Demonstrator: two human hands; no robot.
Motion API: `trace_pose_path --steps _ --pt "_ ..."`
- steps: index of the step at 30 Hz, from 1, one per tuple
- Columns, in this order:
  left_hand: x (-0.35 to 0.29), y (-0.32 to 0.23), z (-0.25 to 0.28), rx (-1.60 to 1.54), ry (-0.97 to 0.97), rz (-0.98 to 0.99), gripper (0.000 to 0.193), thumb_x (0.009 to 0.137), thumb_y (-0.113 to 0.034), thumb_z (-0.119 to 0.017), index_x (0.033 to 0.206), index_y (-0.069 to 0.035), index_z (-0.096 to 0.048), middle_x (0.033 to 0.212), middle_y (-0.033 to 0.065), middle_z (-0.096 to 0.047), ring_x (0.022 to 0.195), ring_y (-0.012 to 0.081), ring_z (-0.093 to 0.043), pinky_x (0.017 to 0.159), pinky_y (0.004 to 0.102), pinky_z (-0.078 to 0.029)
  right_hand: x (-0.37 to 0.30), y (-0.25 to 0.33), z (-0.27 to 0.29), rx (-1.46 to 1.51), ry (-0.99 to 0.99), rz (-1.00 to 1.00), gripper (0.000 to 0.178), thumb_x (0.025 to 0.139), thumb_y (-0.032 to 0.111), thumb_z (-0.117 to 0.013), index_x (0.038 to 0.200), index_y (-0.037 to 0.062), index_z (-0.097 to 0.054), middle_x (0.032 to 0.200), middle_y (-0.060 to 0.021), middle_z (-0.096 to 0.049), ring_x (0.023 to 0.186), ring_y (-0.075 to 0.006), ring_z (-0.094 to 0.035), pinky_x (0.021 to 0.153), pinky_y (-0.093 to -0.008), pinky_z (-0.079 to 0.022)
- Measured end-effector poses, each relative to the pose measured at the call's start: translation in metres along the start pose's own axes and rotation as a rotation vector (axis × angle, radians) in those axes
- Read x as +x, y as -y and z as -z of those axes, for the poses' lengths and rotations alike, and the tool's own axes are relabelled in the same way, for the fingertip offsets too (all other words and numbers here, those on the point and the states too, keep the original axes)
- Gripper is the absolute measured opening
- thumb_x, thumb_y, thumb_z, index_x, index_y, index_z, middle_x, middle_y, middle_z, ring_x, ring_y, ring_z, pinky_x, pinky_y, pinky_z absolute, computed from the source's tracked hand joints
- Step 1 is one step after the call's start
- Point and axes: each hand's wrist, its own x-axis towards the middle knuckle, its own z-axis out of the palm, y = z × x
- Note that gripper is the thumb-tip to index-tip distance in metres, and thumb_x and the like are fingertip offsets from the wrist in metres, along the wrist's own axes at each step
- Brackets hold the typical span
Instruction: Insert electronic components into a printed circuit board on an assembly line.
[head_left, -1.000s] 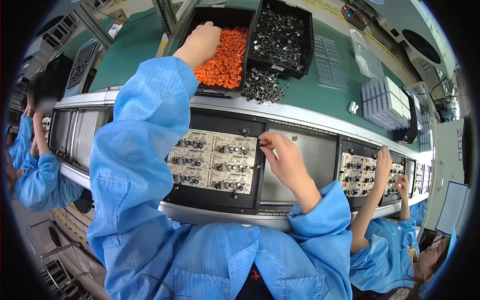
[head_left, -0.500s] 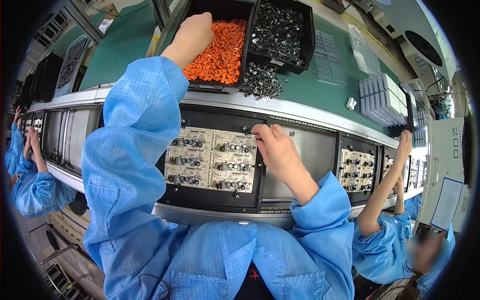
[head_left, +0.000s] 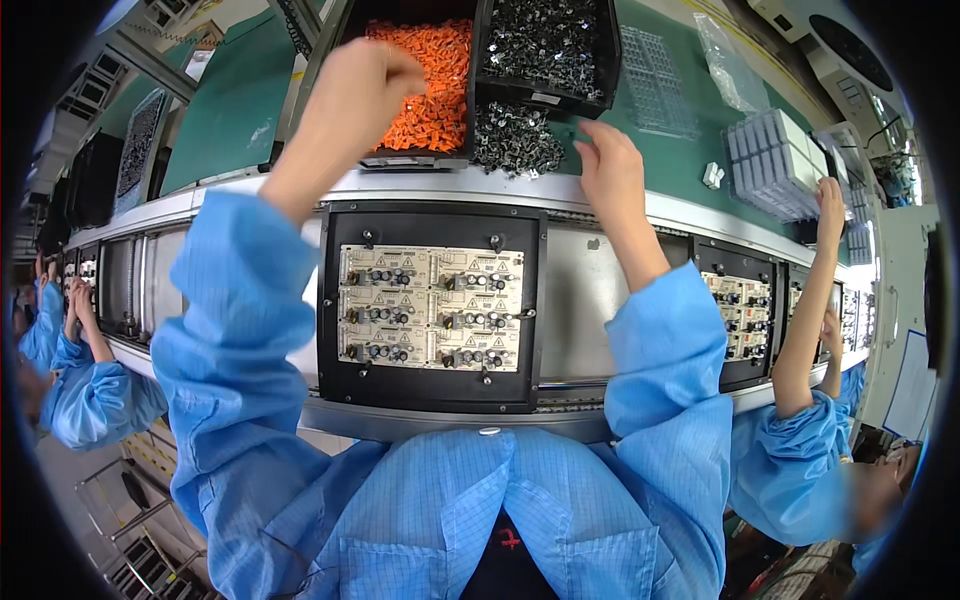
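My left hand (head_left: 358, 100) is over the near left part of a black bin of small orange parts (head_left: 432, 85). Its fingers are curled together, and whatever they may hold is hidden. My right hand (head_left: 613, 172) is raised just right of a loose pile of small black and metallic parts (head_left: 517, 138), thumb and forefinger apart, with nothing visible between them. Below and between both hands lies a panel of cream circuit boards (head_left: 431, 308), carrying rows of capacitors, in a black frame (head_left: 420, 388) on the conveyor line. Neither hand touches it.
A second black bin (head_left: 545, 50) holds dark parts. Clear plastic trays (head_left: 655, 80), a plastic bag (head_left: 728, 65) and stacked white trays (head_left: 775, 165) are on the green bench. Another framed panel (head_left: 738, 315) sits to the right, beside a co-worker's arm (head_left: 808, 320). More co-workers are at far left.
My left hand has drawn nearer over the orange parts. My right hand has left the frame's upper right corner and moved up beside the black pile. The whole view has shifted slightly.
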Motion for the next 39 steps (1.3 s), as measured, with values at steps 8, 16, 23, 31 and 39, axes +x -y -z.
trace_pose_path --steps 8,16,23,31,39 --pt "-0.113 -0.041 -0.021 -0.233 0.447 0.153 0.018 0.085 -0.006 -0.069 0.101 0.003 -0.069 0.085 0.0161 -0.071 0.076 0.0247 -0.069 0.069 0.034 -0.054 0.008 -0.013 -0.02 0.069 0.016 -0.071 0.017 0.083 0.003 -0.069 0.1 0.0029 -0.074 0.099 -0.0146 -0.07 0.089 -0.0294 -0.068 0.08 -0.0352 -0.054" --pt "-0.121 -0.045 -0.037 -0.022 0.443 -0.088 0.008 0.081 -0.001 -0.068 0.088 0.001 -0.066 0.084 0.0161 -0.066 0.087 0.0351 -0.061 0.075 0.043 -0.051 0.012 0.014 0.036 0.555 0.021 -0.445 0.011 0.088 -0.002 -0.068 0.098 -0.003 -0.073 0.099 -0.0067 -0.069 0.086 -0.0136 -0.068 0.077 -0.0253 -0.055" --pt "-0.113 -0.049 -0.039 0.064 0.518 -0.184 0.007 0.081 -0.001 -0.067 0.088 0.001 -0.065 0.085 0.0178 -0.065 0.088 0.0366 -0.06 0.078 0.0434 -0.051 -0.006 0.036 0.091 0.733 0.062 -0.455 0.016 0.086 -0.009 -0.069 0.102 -0.0057 -0.07 0.103 -0.0084 -0.065 0.085 -0.0109 -0.064 0.077 -0.0219 -0.053" --pt "-0.107 -0.053 -0.043 0.109 0.592 -0.168 0.006 0.082 -0.001 -0.065 0.086 0.002 -0.063 0.086 0.0186 -0.064 0.089 0.0382 -0.06 0.079 0.0448 -0.05 -0.042 0.055 0.112 0.768 0.107 -0.438 0.013 0.081 -0.004 -0.074 0.093 0.0001 -0.073 0.093 -0.0058 -0.067 0.081 -0.0124 -0.064 0.071 -0.0241 -0.051" --pt "-0.104 -0.048 -0.039 0.023 0.53 -0.062 0.009 0.086 -0.006 -0.067 0.088 0.001 -0.062 0.088 0.0207 -0.065 0.086 0.0373 -0.063 0.077 0.0438 -0.051 -0.081 0.074 0.116 0.69 0.414 -0.385 0.022 0.081 -0.013 -0.066 0.098 -0.0006 -0.073 0.097 -0.0115 -0.065 0.086 -0.02 -0.066 0.076 -0.028 -0.055"
